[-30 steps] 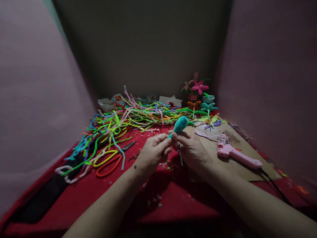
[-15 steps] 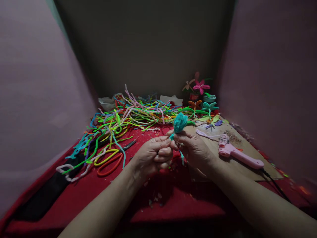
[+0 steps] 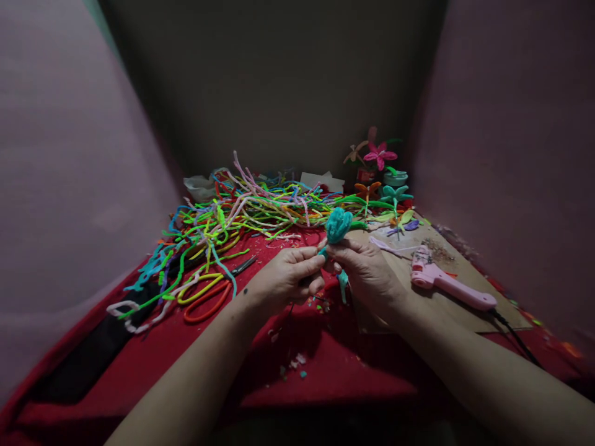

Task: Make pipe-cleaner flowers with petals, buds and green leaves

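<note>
Fingertips of both hands close on the short base of a teal fuzzy flower head (image 3: 338,225), which stands above the grip, nearly upright, its folded petals clear of the fingers. Left hand (image 3: 297,271): thumb and forefinger are pinched together on the teal stub (image 3: 322,252) at the lower left of the head; the other fingers are curled under. Right hand (image 3: 365,266): thumb and forefinger are clamped on the base directly below the petals, just beside the left fingertips. A teal strip (image 3: 343,285) hangs below the right hand; its connection to the head is hidden by the fingers. The grip is located above a red cloth (image 3: 334,387), on which small scraps are scattered. To the left of the left hand lie scissors (image 3: 218,277) with yellow and red handles. Behind the hands extends a tangled heap of coloured fuzzy stems (image 3: 269,210). To the right, a pink glue gun (image 3: 453,288) lies on a tan board (image 3: 493,322), apart from the right hand. Behind the board, a pink flower (image 3: 381,156) stands above another teal flower (image 3: 395,194).
</note>
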Action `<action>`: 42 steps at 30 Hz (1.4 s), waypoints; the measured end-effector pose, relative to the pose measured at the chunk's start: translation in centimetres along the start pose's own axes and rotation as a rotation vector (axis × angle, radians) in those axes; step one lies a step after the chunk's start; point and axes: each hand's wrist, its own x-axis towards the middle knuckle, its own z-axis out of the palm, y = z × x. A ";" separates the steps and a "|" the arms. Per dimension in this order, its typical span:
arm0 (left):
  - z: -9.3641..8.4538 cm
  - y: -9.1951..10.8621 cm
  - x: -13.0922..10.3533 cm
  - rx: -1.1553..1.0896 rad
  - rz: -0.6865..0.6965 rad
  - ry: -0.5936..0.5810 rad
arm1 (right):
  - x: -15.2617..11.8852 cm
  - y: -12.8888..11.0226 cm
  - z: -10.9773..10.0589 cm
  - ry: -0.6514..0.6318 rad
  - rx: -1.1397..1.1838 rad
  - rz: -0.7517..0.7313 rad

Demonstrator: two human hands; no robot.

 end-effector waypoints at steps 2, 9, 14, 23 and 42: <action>0.0 0.1 0.0 0.038 -0.015 0.006 | -0.2 -0.1 0.1 -0.001 -0.036 -0.035; 1.1 0.4 -0.3 0.277 -0.034 0.177 | -0.5 0.1 0.1 0.027 -0.077 0.007; 0.4 -0.3 0.0 0.217 0.008 0.099 | 0.1 0.1 0.0 0.066 0.022 0.023; -0.1 -0.7 0.1 -0.017 -0.062 0.101 | 0.5 -0.4 -0.1 0.135 0.057 -0.027; 0.7 -0.9 0.3 0.072 -0.092 0.158 | 0.3 0.2 -0.3 0.119 -0.026 -0.008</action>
